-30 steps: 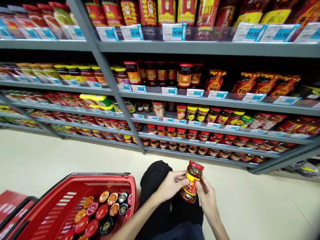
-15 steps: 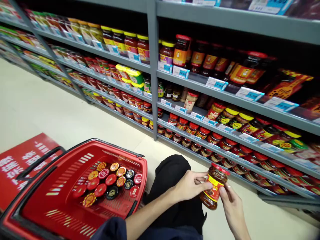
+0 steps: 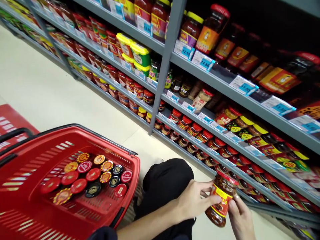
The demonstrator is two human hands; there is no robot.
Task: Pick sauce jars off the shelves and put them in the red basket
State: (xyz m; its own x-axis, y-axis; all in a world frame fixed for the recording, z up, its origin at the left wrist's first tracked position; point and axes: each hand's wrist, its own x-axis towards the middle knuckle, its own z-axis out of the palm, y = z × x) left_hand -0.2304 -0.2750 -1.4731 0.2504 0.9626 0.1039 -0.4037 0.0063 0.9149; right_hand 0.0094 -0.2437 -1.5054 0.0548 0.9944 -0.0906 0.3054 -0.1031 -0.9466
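Note:
Both my hands hold one glass jar of chili sauce (image 3: 221, 201) with a red lid and a yellow-red label, tilted, low at the right just in front of the bottom shelf. My left hand (image 3: 195, 201) grips its left side with fingers wrapped round it. My right hand (image 3: 240, 218) pinches it from the right and below. My black-clad knee (image 3: 165, 183) is just left of the jar. To the left on the floor stands a red shopping basket (image 3: 130, 165) holding several jars seen lid-up.
Grey metal shelves (image 3: 200, 68) full of sauce jars and blue price tags run diagonally from upper left to lower right. A grey upright post (image 3: 162, 71) stands in the middle. Pale floor (image 3: 37, 86) lies to the left, with a red floor sign (image 3: 7, 121) at the far left.
The view has swung down and left, so the shelves now run diagonally and the basket shows more fully. The jar stays in both hands and sits lower right, close to the bottom shelf.

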